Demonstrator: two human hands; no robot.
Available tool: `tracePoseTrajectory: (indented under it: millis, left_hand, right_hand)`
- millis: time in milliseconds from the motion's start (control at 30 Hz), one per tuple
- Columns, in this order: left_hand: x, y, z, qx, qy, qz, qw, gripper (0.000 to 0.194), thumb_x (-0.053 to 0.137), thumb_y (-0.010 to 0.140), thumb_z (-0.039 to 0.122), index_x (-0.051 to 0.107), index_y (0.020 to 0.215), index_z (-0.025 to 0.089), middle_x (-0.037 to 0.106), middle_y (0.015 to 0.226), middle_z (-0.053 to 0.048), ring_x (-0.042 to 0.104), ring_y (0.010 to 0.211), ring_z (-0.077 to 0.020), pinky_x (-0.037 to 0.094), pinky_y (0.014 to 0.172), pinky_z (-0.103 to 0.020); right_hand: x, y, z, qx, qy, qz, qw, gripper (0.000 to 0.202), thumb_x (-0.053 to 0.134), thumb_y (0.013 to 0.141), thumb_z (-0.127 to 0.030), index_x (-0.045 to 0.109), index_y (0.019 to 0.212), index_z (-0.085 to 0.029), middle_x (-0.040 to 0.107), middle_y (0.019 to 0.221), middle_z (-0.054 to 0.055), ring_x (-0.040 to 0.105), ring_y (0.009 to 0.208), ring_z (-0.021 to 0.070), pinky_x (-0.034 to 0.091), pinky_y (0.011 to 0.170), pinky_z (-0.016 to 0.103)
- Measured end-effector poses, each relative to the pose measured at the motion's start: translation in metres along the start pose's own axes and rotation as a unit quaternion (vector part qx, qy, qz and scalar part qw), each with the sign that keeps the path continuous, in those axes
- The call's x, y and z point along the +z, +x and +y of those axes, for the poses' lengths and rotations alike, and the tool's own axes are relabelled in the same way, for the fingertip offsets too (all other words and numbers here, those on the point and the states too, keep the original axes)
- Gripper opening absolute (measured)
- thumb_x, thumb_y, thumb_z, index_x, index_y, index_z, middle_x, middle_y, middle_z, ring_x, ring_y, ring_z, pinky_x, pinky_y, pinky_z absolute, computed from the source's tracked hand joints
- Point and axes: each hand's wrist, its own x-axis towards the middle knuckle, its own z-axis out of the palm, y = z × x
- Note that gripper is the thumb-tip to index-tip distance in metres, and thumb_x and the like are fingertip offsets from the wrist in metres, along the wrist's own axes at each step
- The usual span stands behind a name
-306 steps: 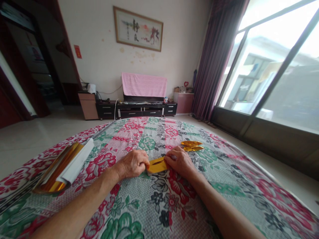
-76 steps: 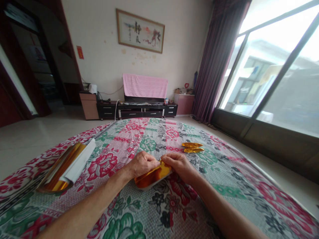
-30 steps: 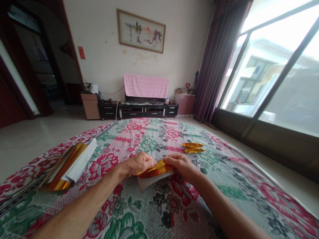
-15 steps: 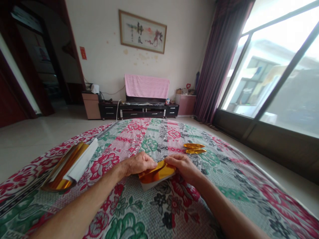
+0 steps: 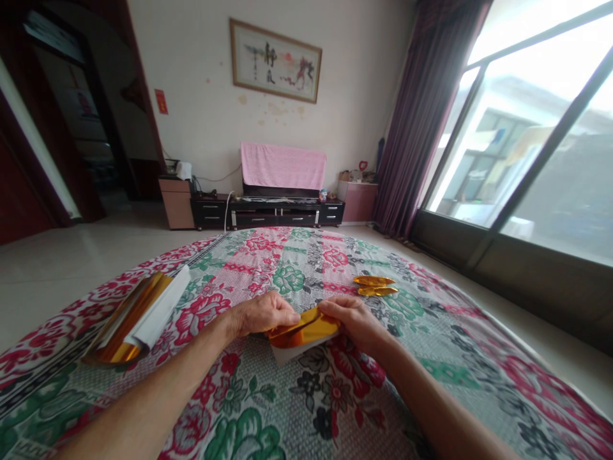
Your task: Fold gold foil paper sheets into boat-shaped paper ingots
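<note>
A sheet of gold foil paper with a white underside is stretched between my two hands, its far edge folded over. My left hand pinches its left end, thumb on top. At the right end my right hand grips it between thumb and fingers; some fingertips are hidden beneath. Two folded gold paper pieces, narrow and pointed at both ends, lie side by side beyond my right hand. To the left rests a curved stack of gold and white paper sheets, apart from my hands.
A flowered cloth covers the round-edged table. Across the floor stand a low black cabinet and a screen draped with a pink towel. A purple curtain hangs by the window on the right.
Both hands keep their pinch on the gold foil paper. The paper's folded far edge has shifted very slightly; the stack and the folded pieces stay where they were.
</note>
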Motion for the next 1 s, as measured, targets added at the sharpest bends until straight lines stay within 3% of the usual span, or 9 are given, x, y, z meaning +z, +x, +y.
tracePoseTrajectory:
  millis: [200,433,600,800,1000]
  left_hand:
    - [-0.002,0.002,-0.006,0.004,-0.004,-0.01,1.0,0.04,0.049,0.079,0.046,0.057,0.06,0.012,0.034,0.049,0.005,0.025,0.043,-0.0058,0.02,0.043,-0.022]
    - [0.0,-0.001,0.0,-0.001,0.017,-0.003,1.0,0.038,0.049,0.08,0.044,0.058,0.063,0.011,0.037,0.049,0.004,0.029,0.043,-0.0058,0.021,0.042,-0.021]
    - [-0.005,-0.002,0.0,0.016,0.029,-0.015,0.999,0.039,0.048,0.081,0.044,0.06,0.063,0.012,0.036,0.049,0.005,0.028,0.043,-0.0055,0.023,0.043,-0.02]
    - [-0.01,-0.006,0.003,-0.017,0.032,-0.011,0.999,0.034,0.05,0.079,0.043,0.068,0.076,0.013,0.06,0.067,-0.002,0.05,0.051,-0.0079,0.035,0.047,-0.019]
    - [-0.011,-0.007,0.006,-0.031,0.021,0.003,0.999,0.035,0.055,0.074,0.044,0.067,0.073,0.011,0.063,0.064,-0.004,0.053,0.049,-0.0087,0.033,0.043,-0.019]
  right_hand:
    - [0.001,-0.001,-0.002,0.003,-0.011,0.003,1.0,0.028,0.067,0.064,-0.041,0.057,0.057,-0.016,0.048,0.051,-0.003,0.036,0.045,0.0065,0.025,0.044,0.022]
    - [-0.001,0.0,0.001,-0.013,-0.01,-0.026,1.0,0.031,0.064,0.069,-0.041,0.055,0.055,-0.015,0.047,0.05,-0.003,0.035,0.044,0.0059,0.023,0.045,0.022]
    - [-0.004,0.0,0.002,-0.026,-0.03,0.003,0.999,0.029,0.066,0.068,-0.042,0.059,0.059,-0.015,0.048,0.052,-0.003,0.037,0.046,0.0066,0.025,0.045,0.022]
    - [-0.014,-0.002,0.003,-0.052,-0.043,0.001,0.998,0.03,0.063,0.072,-0.045,0.061,0.064,-0.015,0.049,0.055,-0.004,0.038,0.049,0.0065,0.028,0.048,0.021]
    - [-0.016,-0.001,0.005,-0.055,-0.043,0.018,0.997,0.029,0.063,0.073,-0.045,0.063,0.069,-0.016,0.052,0.059,-0.002,0.043,0.052,0.0085,0.034,0.052,0.022]
